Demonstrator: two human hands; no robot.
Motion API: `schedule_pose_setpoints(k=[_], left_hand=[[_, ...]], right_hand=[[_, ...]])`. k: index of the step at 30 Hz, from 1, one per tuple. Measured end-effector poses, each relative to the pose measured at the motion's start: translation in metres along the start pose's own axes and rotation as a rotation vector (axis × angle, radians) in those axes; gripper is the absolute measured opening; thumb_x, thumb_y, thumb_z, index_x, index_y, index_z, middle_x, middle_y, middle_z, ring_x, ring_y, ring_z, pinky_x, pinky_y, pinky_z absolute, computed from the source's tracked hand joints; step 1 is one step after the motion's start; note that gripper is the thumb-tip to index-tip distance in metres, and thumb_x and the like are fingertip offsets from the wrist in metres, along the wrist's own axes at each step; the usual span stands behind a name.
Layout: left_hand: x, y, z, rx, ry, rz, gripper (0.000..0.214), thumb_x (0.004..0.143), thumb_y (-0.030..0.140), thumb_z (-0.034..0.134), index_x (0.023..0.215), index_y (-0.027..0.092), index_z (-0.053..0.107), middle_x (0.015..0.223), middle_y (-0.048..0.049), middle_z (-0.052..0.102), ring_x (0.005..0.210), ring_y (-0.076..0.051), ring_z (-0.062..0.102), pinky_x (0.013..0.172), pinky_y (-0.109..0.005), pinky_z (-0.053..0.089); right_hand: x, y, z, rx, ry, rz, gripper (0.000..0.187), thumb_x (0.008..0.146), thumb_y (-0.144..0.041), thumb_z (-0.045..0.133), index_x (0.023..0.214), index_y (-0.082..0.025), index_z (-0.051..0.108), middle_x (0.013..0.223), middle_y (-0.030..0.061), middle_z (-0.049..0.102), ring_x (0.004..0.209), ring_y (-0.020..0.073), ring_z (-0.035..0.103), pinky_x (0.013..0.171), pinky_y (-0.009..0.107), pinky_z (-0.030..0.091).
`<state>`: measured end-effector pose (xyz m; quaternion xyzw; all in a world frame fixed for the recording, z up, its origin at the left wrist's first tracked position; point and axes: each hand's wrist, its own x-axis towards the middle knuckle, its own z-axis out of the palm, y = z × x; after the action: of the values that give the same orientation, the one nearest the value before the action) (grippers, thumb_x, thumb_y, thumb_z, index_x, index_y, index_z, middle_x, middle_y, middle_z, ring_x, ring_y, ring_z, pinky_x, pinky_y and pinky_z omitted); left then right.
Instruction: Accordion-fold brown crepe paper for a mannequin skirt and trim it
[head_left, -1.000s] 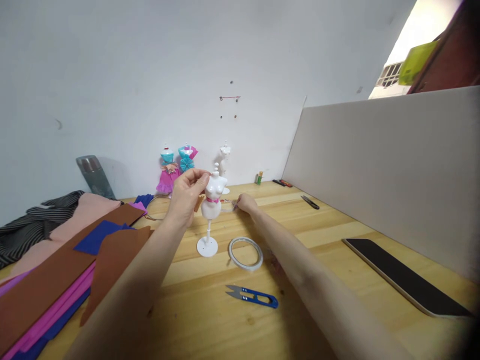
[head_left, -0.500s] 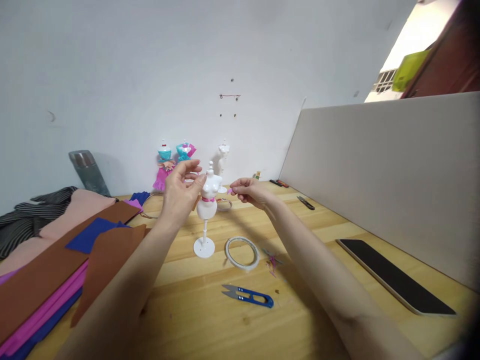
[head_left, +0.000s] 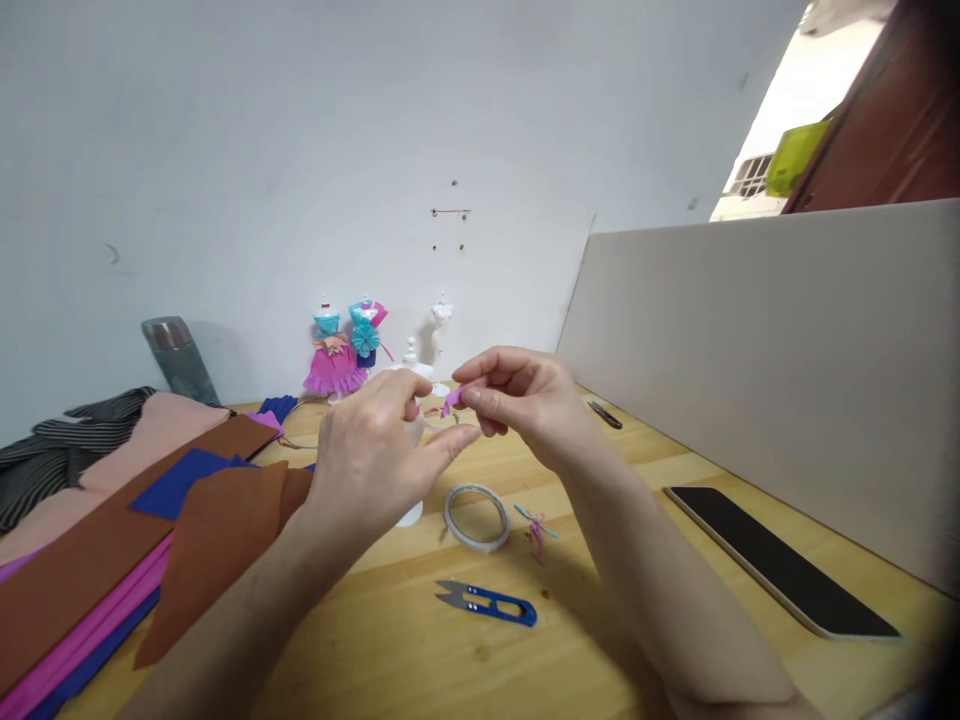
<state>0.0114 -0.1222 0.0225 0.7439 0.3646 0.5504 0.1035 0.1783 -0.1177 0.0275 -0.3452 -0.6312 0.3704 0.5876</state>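
Observation:
Between the thumb and fingers of my right hand (head_left: 517,400) is a small strip of pink paper (head_left: 451,402). My left hand (head_left: 386,440) is beside it with thumb and fingers apart, holding nothing that I can see. Behind the left hand stands a small white mannequin (head_left: 411,362), mostly hidden; its neck, shoulders and part of its round base show. A roll of tape (head_left: 480,547) lies flat below the hands. Nearer to me are blue thread snips (head_left: 487,603), blades pointing left.
Coloured crepe paper sheets (head_left: 202,540) cover the table's left side, by a flask (head_left: 180,360). Two dressed mannequins (head_left: 334,365) and a bare one (head_left: 442,325) stand along the wall. Paper scraps (head_left: 535,532) lie right of the tape; a phone-like black slab (head_left: 780,560) lies further right.
My left hand has come away from the mannequin's side towards my right hand, now covering most of the mannequin. The right hand has turned and still pinches the pink strip. The view has shifted slightly.

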Motion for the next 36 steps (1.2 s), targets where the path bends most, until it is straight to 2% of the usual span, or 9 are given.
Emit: schedule_pose_setpoints(k=[3,7,10,17,21,24,27,31,36], left_hand=[[0.005,0.002,-0.003,-0.116,-0.136,-0.136,0.010,0.069,0.030,0.070,0.065,0.021,0.066,0.053,0.0019,0.051,0.050,-0.012,0.041,0.049,-0.025,0.031],[0.010,0.003,-0.012,-0.347,-0.348,-0.232,0.021,0.071,0.032,0.065,0.054,0.019,0.062,0.050,0.0013,0.050,0.044,-0.009,0.040,0.042,-0.023,0.030],[0.013,-0.002,-0.019,-0.396,-0.466,-0.308,0.025,0.071,0.036,0.067,0.053,0.019,0.063,0.044,0.0010,0.049,0.038,-0.008,0.040,0.037,-0.021,0.029],[0.015,-0.016,-0.021,-0.553,-0.511,-0.353,0.019,0.071,0.035,0.069,0.072,0.016,0.073,0.061,-0.0052,0.065,0.041,-0.008,0.051,0.037,-0.019,0.037],[0.017,-0.017,-0.020,-0.600,-0.534,-0.393,0.019,0.069,0.031,0.071,0.080,0.015,0.074,0.068,-0.0066,0.068,0.043,-0.009,0.054,0.038,-0.019,0.041],[0.018,-0.018,-0.020,-0.577,-0.528,-0.429,0.017,0.065,0.027,0.075,0.076,0.015,0.070,0.065,-0.0045,0.066,0.044,-0.009,0.055,0.038,-0.018,0.041],[0.017,-0.021,-0.017,-0.531,-0.556,-0.421,0.018,0.067,0.030,0.073,0.067,0.016,0.061,0.058,-0.0013,0.062,0.042,-0.009,0.054,0.038,-0.017,0.040],[0.013,-0.022,-0.009,-0.460,-0.651,-0.386,0.029,0.077,0.037,0.060,0.059,0.017,0.053,0.051,0.0004,0.057,0.035,-0.006,0.047,0.037,-0.018,0.034],[0.004,-0.015,0.006,-0.322,-0.746,-0.314,0.051,0.087,0.044,0.041,0.044,0.017,0.047,0.036,0.0026,0.042,0.032,-0.004,0.035,0.039,-0.019,0.028]], right_hand=[[-0.004,-0.004,-0.001,0.004,-0.033,-0.006,0.016,0.062,-0.026,0.077,0.072,-0.018,0.068,0.056,-0.0014,0.062,0.040,0.0065,0.048,0.038,0.021,0.035],[-0.004,-0.005,-0.003,0.015,-0.051,0.016,0.017,0.062,-0.027,0.078,0.073,-0.018,0.069,0.054,-0.0015,0.061,0.041,0.0068,0.048,0.038,0.021,0.034],[-0.003,-0.004,-0.005,0.037,-0.050,0.016,0.018,0.062,-0.026,0.078,0.074,-0.017,0.069,0.056,-0.0005,0.064,0.040,0.0065,0.049,0.037,0.021,0.034],[-0.001,-0.003,-0.008,0.036,-0.016,0.018,0.017,0.061,-0.026,0.077,0.073,-0.017,0.068,0.058,-0.0006,0.065,0.040,0.0061,0.048,0.037,0.021,0.035],[0.001,-0.002,-0.011,0.008,0.022,0.006,0.015,0.061,-0.024,0.075,0.072,-0.017,0.069,0.058,-0.0006,0.064,0.040,0.0059,0.047,0.038,0.021,0.035],[0.002,-0.001,-0.013,-0.024,0.052,-0.023,0.013,0.062,-0.024,0.074,0.072,-0.017,0.069,0.055,-0.0015,0.061,0.040,0.0062,0.046,0.037,0.021,0.033],[0.001,0.000,-0.015,-0.036,0.061,-0.054,0.012,0.064,-0.024,0.074,0.072,-0.018,0.069,0.057,-0.0012,0.061,0.040,0.0065,0.047,0.038,0.022,0.033],[0.001,0.001,-0.018,-0.049,0.084,-0.069,0.011,0.065,-0.025,0.074,0.073,-0.018,0.070,0.060,-0.0001,0.063,0.040,0.0064,0.047,0.038,0.023,0.034],[0.003,0.001,-0.019,-0.076,0.097,-0.093,0.014,0.066,-0.026,0.073,0.074,-0.016,0.068,0.060,-0.0001,0.063,0.041,0.0061,0.047,0.038,0.021,0.034]])
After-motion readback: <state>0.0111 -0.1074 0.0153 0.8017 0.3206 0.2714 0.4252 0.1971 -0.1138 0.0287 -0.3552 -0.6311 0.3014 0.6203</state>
